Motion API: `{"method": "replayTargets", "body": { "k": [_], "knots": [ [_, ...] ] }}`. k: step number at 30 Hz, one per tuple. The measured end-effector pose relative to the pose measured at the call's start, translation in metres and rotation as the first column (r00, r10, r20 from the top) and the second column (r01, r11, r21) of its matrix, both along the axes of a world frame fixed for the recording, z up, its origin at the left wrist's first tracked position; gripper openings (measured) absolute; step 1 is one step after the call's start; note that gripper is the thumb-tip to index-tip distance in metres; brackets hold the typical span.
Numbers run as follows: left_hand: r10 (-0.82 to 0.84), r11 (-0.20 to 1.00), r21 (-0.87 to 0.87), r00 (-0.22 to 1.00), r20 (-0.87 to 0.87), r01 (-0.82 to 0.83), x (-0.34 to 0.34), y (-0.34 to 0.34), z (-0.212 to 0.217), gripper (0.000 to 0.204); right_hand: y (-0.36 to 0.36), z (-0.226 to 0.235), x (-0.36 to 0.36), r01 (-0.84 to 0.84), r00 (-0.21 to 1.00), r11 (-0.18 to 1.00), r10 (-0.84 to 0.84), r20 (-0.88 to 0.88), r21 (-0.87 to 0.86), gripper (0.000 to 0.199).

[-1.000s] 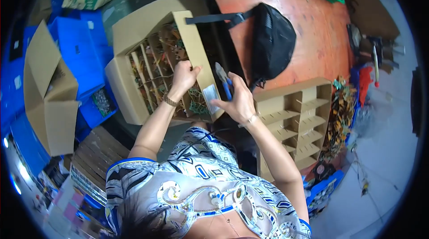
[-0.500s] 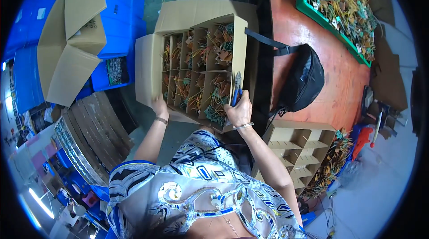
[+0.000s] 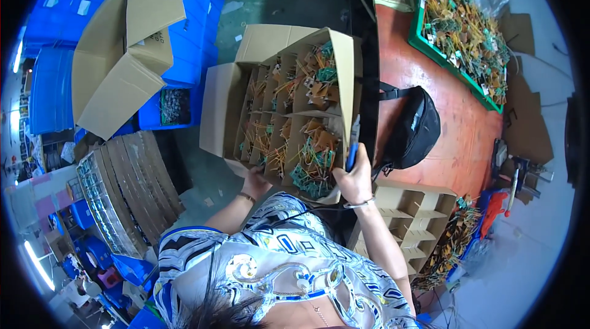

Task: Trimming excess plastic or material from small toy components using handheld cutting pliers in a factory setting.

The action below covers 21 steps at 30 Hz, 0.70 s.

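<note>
A cardboard box [image 3: 218, 110] with its flaps folded out stands tilted in front of me. Card dividers split it into several compartments full of small brown and green circuit boards with coloured wires [image 3: 316, 157]. My left hand [image 3: 255, 182] is at the box's near lower edge, its fingers partly hidden under the cardboard. At the near right corner, my right hand [image 3: 355, 180] is closed round blue-handled pliers [image 3: 352, 152], their jaws pointing away from me. The thumb of that hand lies against the box's right-hand flap [image 3: 345, 77].
To the right, an orange-red tabletop [image 3: 399, 40] bears a black bag [image 3: 418, 129] and a green tray [image 3: 421, 49] of wired boards. An empty divided carton [image 3: 405, 206] stands nearer me. Leftward are an open carton [image 3: 101, 74], blue bins [image 3: 190, 34] and stacked cardboard [image 3: 132, 187].
The filled box has come nearer to me and tilted more. My left hand has moved right and closer to my body along its edge. My right hand still holds the pliers.
</note>
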<state>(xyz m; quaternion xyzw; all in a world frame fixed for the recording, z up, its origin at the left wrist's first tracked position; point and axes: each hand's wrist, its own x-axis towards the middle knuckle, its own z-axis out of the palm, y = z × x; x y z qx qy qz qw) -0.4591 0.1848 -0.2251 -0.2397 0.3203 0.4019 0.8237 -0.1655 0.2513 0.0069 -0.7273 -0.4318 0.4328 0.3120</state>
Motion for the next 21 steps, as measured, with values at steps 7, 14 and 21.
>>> {"method": "replayTargets", "body": {
  "k": [7,14,21],
  "knots": [
    [-0.225,0.974,-0.035,0.949,-0.222,0.223,0.019,-0.002,0.124,0.046,-0.051,0.081,0.055,0.162,0.930,0.986,-0.138,-0.341,0.043,0.037],
    [-0.313,0.801,0.399,0.881,-0.356,0.446,0.027,0.066,0.178,0.043,-0.155,0.119,0.076,0.430,0.859,0.861,-0.299,-0.415,0.270,0.044],
    [-0.479,0.478,0.506,0.697,-0.534,0.717,0.130,0.083,0.270,0.028,-0.305,0.097,0.045,0.801,0.592,0.435,-0.678,-0.437,0.410,0.045]
  ]
}}
